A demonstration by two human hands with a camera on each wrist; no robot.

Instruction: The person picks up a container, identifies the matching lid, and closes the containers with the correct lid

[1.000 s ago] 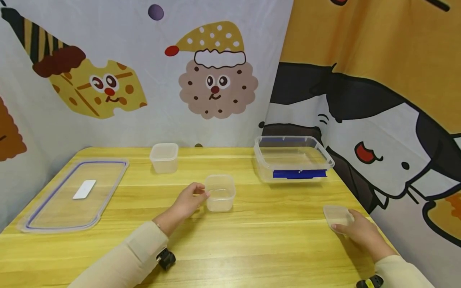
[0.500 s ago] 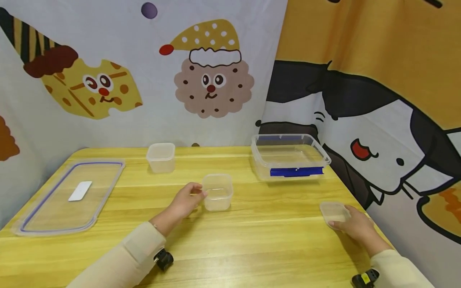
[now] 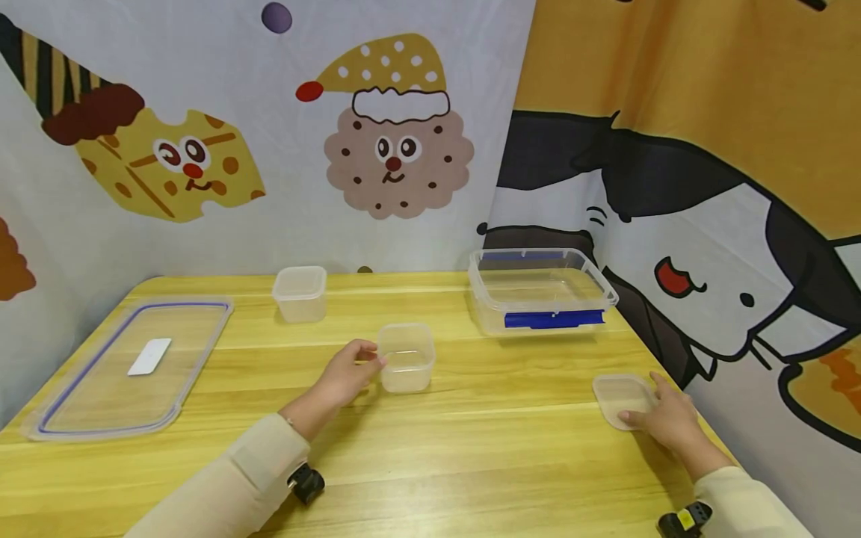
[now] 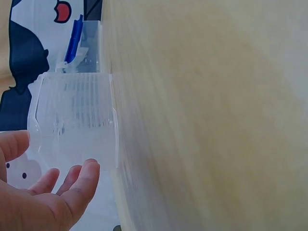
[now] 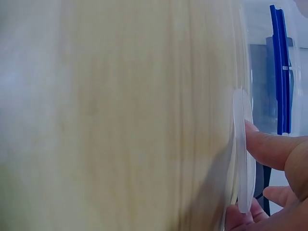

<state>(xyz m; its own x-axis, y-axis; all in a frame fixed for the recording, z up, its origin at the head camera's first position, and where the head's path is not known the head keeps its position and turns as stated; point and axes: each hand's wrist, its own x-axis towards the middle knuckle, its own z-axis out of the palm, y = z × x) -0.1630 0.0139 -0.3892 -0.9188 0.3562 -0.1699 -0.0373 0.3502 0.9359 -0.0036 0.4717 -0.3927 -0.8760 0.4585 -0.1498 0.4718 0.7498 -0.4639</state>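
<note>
My left hand (image 3: 344, 377) is at the left side of a small clear plastic container (image 3: 406, 359), fingertips right at its wall. In the left wrist view the fingers (image 4: 86, 185) are spread and loosely bent beside the container (image 4: 77, 120), not wrapped round it. At the right of the table my right hand (image 3: 669, 420) holds a thin, square translucent lid (image 3: 620, 400) by its right edge. In the right wrist view the thumb (image 5: 267, 147) lies on the lid's (image 5: 243, 154) upper face and fingertips show at its lower edge. The lid is nearly flat, close over the table.
A second small container (image 3: 300, 295) stands at the back left. Behind on the right is a large clear box (image 3: 494, 317) with a blue clip (image 3: 554, 320). A large blue-edged lid (image 3: 107, 396) lies at the left, bearing a white rectangle (image 3: 150, 356). Printed cloth (image 3: 235, 246) hangs behind the table.
The square lid in my right hand has tipped flatter towards the table, and a finger of that hand has straightened. My left hand stays beside the container. The head view has shifted slightly.
</note>
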